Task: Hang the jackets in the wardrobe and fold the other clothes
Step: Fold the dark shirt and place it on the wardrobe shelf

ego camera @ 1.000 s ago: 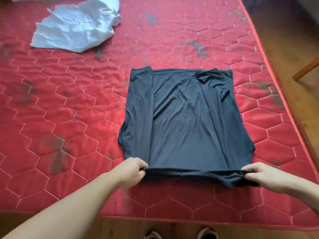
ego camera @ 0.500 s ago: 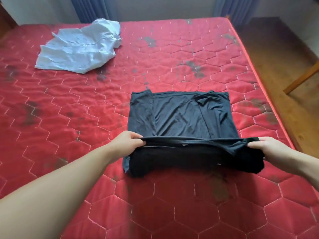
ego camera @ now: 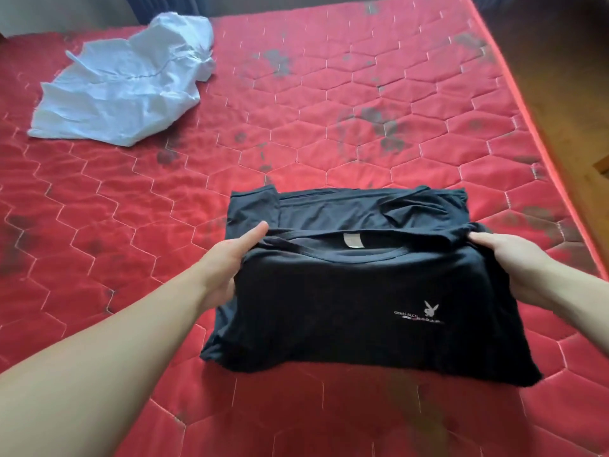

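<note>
Black shirt [ego camera: 362, 291], one; two hands.

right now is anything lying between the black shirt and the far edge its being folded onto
Nothing visible. Both the left hand and right hand grip the black shirt at its sides, and the strip of it ahead is bare. The white garment lies far off on the mattress.

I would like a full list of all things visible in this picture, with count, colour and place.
T-shirt: one, black with a small white logo, half folded on the near part of the mattress.
Garment: one, white, crumpled at the far left of the mattress.
Mattress: one, red, quilted, stained, under everything.
Floor: wooden, brown, at right.
Left hand: one, grips the T-shirt's left edge.
Right hand: one, grips its right edge.
</note>
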Action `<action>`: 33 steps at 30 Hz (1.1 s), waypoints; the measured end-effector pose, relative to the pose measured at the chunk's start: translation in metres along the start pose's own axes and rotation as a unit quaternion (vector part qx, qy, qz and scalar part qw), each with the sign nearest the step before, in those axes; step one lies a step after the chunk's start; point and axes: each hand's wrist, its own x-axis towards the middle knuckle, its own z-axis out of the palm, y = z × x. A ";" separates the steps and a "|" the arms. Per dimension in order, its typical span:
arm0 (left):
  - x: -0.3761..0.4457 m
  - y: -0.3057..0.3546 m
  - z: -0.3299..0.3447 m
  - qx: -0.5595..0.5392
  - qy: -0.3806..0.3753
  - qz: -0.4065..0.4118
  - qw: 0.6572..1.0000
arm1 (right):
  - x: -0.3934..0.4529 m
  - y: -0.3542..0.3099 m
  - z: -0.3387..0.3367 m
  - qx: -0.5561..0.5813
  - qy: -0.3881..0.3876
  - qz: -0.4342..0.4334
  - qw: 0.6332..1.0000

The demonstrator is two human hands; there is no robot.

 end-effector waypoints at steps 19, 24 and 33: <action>0.148 0.047 -0.031 0.108 0.209 0.093 0.967 | 0.110 -0.021 0.039 -0.236 0.115 -0.130 0.956; 0.170 0.026 -0.038 0.146 0.194 0.073 0.967 | 0.123 -0.009 0.050 -0.348 0.082 -0.110 0.927; 0.181 0.043 -0.051 0.174 0.253 0.178 0.935 | 0.137 -0.013 0.060 -0.349 0.124 -0.132 0.920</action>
